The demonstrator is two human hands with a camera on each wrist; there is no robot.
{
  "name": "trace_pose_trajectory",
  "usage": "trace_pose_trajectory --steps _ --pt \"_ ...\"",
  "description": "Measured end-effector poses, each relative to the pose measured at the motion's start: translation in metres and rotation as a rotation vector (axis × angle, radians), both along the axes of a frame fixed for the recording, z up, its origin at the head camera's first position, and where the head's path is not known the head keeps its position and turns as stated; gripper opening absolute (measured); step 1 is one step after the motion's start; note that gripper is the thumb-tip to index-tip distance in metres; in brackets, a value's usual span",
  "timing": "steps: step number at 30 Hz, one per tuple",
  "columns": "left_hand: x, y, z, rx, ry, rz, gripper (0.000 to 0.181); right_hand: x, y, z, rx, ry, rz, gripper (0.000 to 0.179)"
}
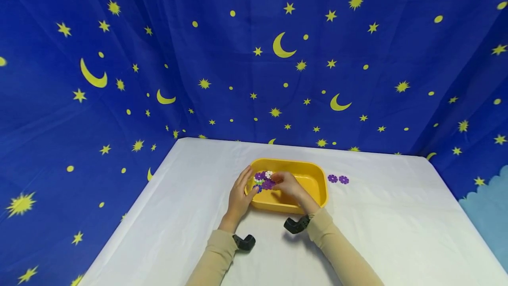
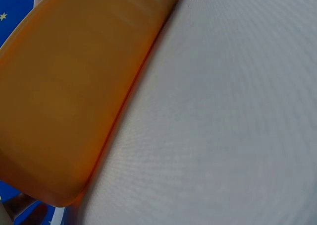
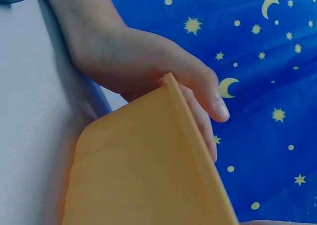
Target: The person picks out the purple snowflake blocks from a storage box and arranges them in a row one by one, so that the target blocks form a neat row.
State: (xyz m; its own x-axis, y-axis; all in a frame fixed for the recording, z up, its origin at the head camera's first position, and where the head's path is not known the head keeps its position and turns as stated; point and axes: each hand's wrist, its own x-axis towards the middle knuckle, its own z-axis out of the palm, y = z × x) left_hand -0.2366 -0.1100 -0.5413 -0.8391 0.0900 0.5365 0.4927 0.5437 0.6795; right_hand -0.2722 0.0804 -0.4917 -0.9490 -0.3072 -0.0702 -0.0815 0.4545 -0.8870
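My left hand (image 1: pixel 238 197) rests on the left end of a yellow plastic tub (image 1: pixel 322 189), fingers along the rim and thumb over the front corner. In the right wrist view this hand (image 3: pixel 148 61) lies at the tub's corner with thumb and fingers extended. My right hand (image 1: pixel 289 184) reaches into the tub, fingers bent down among flower-shaped discs. Purple discs (image 1: pixel 259 176), a white disc (image 1: pixel 268 174) and a blue disc (image 1: pixel 259 188) lie in the tub's left part. I cannot tell whether the right fingertips pinch a disc.
Two purple flower discs (image 1: pixel 338 179) lie side by side on the white-covered table (image 1: pixel 190 180), right of the tub. A blue curtain (image 1: pixel 238 65) with yellow stars and moons stands behind and at both sides. Each wrist wears a black camera (image 1: pixel 244 242).
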Motion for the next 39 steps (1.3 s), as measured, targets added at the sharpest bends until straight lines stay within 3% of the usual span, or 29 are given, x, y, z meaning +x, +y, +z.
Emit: trace_pose_trajectory --steps 19,23,29,36,39 --pt "-0.001 -0.001 -0.001 0.011 0.005 -0.009 0.062 0.003 -0.01 0.002 0.147 0.06 0.059 0.037" --pt "-0.001 -0.001 -0.001 0.008 0.001 -0.007 0.062 0.002 -0.011 0.001 0.141 0.077 0.058 0.039" --pt "-0.001 -0.002 -0.001 0.013 -0.013 -0.008 0.062 0.001 -0.01 0.0 0.1 0.177 0.141 0.04" --pt "0.0 -0.001 -0.002 0.026 -0.015 -0.012 0.061 0.0 -0.014 0.0 0.071 0.051 0.039 0.035" --pt "0.0 -0.001 -0.001 0.024 -0.008 -0.012 0.061 -0.002 -0.015 0.0 0.101 0.049 0.038 0.035"
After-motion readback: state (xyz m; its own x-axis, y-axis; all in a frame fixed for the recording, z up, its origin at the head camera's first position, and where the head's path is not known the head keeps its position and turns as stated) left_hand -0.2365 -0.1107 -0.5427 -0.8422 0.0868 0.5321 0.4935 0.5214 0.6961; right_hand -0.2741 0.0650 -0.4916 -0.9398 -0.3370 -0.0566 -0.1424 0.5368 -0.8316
